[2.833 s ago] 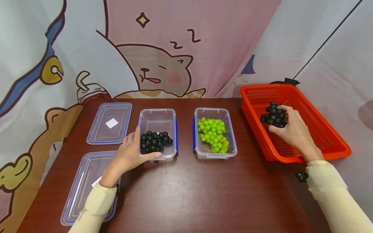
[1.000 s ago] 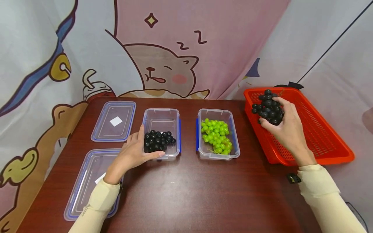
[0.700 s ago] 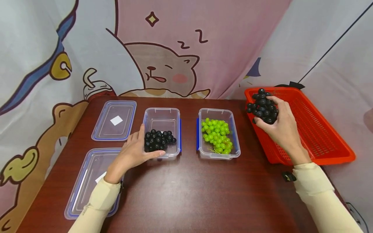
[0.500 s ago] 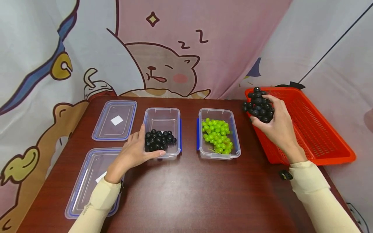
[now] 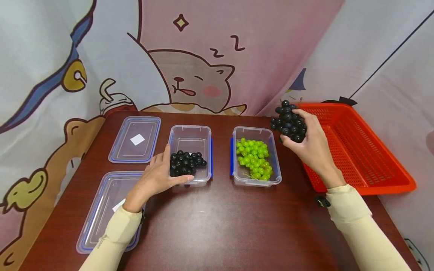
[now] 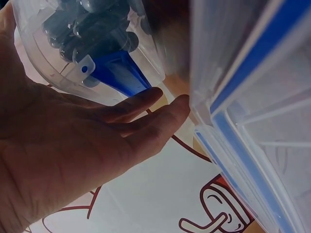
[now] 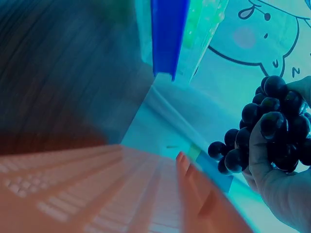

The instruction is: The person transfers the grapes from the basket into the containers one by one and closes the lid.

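Observation:
In the head view, my right hand [image 5: 314,145] holds a bunch of black grapes [image 5: 288,122] in the air, thumb below and fingers behind it. The bunch hangs between the red basket [image 5: 315,177] and the right-hand clear container [image 5: 256,182], which has green grapes [image 5: 254,158] inside. Around the near left corner of the other clear container [image 5: 190,131], my left hand [image 5: 154,178] rests with fingers extended along its side and thumb on its front rim. More black grapes [image 5: 185,163] lie in that container. The left wrist view shows straight fingers beside its blue latch [image 6: 124,73].
Two clear lids with blue seals, a smaller one [image 5: 135,130] and a larger one [image 5: 98,218], lie on the left of the brown table [image 5: 217,226]. A patterned curtain [image 5: 271,45] hangs close behind the table. The basket's raised wall stands at the right.
My right hand has lifted the black grape bunch out of the red basket and carried it left, past the basket's rim. My left hand keeps its place at the container.

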The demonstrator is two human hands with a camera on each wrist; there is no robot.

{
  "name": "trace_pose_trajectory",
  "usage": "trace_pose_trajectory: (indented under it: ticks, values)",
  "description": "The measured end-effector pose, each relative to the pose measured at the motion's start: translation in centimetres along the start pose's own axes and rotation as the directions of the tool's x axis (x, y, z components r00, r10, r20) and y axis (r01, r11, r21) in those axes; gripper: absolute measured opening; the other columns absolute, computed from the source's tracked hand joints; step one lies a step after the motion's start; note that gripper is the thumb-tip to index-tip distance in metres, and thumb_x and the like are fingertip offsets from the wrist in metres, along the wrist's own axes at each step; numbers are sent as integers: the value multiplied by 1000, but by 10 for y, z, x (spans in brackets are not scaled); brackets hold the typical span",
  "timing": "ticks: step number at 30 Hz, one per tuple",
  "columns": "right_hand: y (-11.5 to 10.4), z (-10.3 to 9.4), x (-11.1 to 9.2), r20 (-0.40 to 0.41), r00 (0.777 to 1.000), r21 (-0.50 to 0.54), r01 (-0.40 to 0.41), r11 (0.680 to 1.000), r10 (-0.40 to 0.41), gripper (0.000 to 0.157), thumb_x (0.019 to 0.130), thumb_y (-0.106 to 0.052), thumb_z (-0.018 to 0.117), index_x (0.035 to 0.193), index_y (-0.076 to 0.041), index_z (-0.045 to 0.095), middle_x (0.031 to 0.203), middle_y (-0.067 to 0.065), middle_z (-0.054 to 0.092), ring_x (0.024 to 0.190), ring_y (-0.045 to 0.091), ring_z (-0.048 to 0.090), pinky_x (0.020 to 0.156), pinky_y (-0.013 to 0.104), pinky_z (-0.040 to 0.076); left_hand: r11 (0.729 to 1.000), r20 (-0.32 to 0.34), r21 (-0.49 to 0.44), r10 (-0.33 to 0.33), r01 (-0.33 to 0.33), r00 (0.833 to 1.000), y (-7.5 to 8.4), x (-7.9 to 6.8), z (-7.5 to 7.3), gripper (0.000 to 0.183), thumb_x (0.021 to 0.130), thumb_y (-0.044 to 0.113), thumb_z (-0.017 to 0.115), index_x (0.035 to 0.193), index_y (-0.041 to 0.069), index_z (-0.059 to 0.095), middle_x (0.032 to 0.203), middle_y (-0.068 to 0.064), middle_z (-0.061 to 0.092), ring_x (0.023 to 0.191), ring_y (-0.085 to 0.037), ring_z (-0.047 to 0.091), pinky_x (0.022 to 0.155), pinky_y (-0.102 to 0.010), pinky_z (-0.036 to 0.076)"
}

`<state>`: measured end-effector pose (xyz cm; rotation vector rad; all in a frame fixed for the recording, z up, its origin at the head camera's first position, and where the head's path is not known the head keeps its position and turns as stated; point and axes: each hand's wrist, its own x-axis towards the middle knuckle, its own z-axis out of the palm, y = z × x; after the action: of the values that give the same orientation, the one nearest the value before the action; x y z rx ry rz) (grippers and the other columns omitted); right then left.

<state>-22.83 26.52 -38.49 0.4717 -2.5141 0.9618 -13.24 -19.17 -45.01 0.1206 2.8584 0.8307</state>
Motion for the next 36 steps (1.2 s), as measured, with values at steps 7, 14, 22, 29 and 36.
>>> trace_pose_trajectory:
  ticks: [7,14,22,29,36]
  values:
    - [-13,13,7,14,999,17,45,999,-45,80,89,-20,89,159,-22,53,148,13,56,127,35,55,105,67,46,1000,-6,3,1,-1,1000,0,0,0,142,87,74,80,172,-3,-4,168,-40,25,155,-60,22,120,-76,23]
    - [-25,30,11,45,994,28,94,995,-95,79,89,-19,89,159,-22,54,147,14,57,127,35,56,106,69,48,1000,-2,-12,0,0,1000,0,-1,-1,142,87,75,79,172,-3,-4,169,-41,24,155,-60,21,120,-75,23]
    - [-35,47,10,61,989,41,130,991,-133,78,90,-19,88,160,-25,54,147,11,58,124,31,57,102,66,51,1000,3,-12,-6,6,1000,0,0,0,143,86,76,79,172,-3,-4,169,-40,24,156,-59,21,121,-74,23]
    - [-40,57,9,76,986,57,147,987,-151,78,90,-20,89,160,-24,54,150,10,56,125,29,57,103,64,51,1000,1,-10,-9,9,1000,-1,1,0,143,86,76,79,172,-3,-3,169,-40,24,156,-59,21,121,-75,23]
    - [-45,62,9,96,983,59,152,987,-157,76,92,-23,87,160,-25,53,150,10,56,127,29,57,106,63,50,1000,0,-12,-6,6,1000,-1,1,0,144,86,76,80,172,-3,-4,169,-40,24,156,-60,21,120,-76,23]
